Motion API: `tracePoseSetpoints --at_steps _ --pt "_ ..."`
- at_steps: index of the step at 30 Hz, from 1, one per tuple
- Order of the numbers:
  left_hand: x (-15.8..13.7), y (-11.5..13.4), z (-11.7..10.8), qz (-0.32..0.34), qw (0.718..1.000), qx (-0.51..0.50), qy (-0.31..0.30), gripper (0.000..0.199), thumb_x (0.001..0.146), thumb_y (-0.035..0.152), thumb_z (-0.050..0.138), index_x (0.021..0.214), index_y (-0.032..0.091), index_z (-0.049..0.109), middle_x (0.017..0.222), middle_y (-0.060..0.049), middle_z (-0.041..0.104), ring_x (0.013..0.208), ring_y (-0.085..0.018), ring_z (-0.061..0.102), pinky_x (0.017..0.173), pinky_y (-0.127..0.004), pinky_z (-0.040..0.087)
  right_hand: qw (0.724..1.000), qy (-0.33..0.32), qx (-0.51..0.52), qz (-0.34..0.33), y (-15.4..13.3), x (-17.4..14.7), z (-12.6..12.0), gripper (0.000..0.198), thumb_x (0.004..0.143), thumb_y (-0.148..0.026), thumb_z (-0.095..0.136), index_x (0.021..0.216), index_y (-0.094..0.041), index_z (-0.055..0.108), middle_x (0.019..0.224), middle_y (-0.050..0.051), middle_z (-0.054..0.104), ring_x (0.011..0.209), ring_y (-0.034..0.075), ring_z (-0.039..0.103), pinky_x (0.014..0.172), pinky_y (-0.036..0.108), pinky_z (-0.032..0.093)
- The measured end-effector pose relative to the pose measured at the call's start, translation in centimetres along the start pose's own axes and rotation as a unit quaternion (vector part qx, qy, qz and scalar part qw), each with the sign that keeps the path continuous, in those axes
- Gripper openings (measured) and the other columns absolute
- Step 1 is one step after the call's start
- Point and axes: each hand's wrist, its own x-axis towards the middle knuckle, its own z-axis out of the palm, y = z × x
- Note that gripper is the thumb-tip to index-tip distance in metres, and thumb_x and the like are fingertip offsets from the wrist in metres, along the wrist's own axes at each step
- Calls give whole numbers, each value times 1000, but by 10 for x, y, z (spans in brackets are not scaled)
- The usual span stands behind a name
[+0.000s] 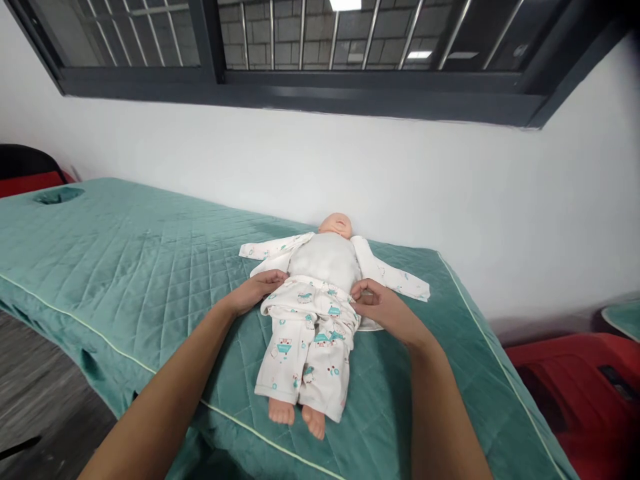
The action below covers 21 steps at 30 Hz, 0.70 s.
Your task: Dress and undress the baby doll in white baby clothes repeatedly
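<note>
A baby doll [337, 225] lies on its back on the green quilted bed cover [200, 247], its bare feet towards me. White printed baby trousers [285, 350] cover its legs, bunched at the hips, with the waistband across the lower belly. An open white baby jacket [400, 279] spreads out under it, sleeves to both sides. Its torso [327, 259] is plain white. My left hand [260, 290] is closed at the left side of the waistband, fingertips partly hidden. On the opposite side, my right hand [384, 307] pinches the trousers' edge with curled fingers.
Behind the bed stands a white wall [425, 180] with a dark-framed barred window [325, 87] above. The bed has a face hole [59, 195] at far left. Red plastic seats or cases [580, 380] stand beyond the right edge. Dark floor [45, 393] shows at lower left.
</note>
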Motion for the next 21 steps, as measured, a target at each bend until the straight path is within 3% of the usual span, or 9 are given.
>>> tracePoseSetpoints --at_steps 6,12,17,19,21 --pt "-6 17 0 -5 997 49 -66 28 74 27 72 98 17 63 96 -2 65 86 -16 56 77 -26 44 995 -26 -89 45 2 -2 2 11 78 -26 59 86 -22 52 69 -6 53 63 12 45 59 24 33" --pt "0 16 8 6 995 99 0 20 72 33 69 77 16 59 75 1 59 71 -13 51 66 -24 41 969 73 -232 42 17 11 10 8 72 -22 54 79 -23 51 71 -4 55 67 15 48 64 27 35" --pt "11 1 16 23 991 61 114 33 73 42 65 95 17 60 79 -1 64 73 -17 57 65 -26 43 962 186 -193 52 23 16 13 14 71 -22 53 85 -24 55 89 1 63 74 17 55 71 31 39" --pt "15 0 18 31 991 69 107 33 70 39 65 95 17 63 81 -4 67 78 -20 60 68 -28 45 962 215 -162 46 26 18 15 14 68 -22 55 82 -24 57 86 2 63 74 19 56 71 31 39" --pt "20 4 16 36 992 85 83 25 65 34 67 83 17 66 77 -4 69 79 -23 62 69 -29 46 966 218 -132 36 30 21 17 13 66 -21 57 78 -24 57 79 2 63 75 20 57 70 31 39"
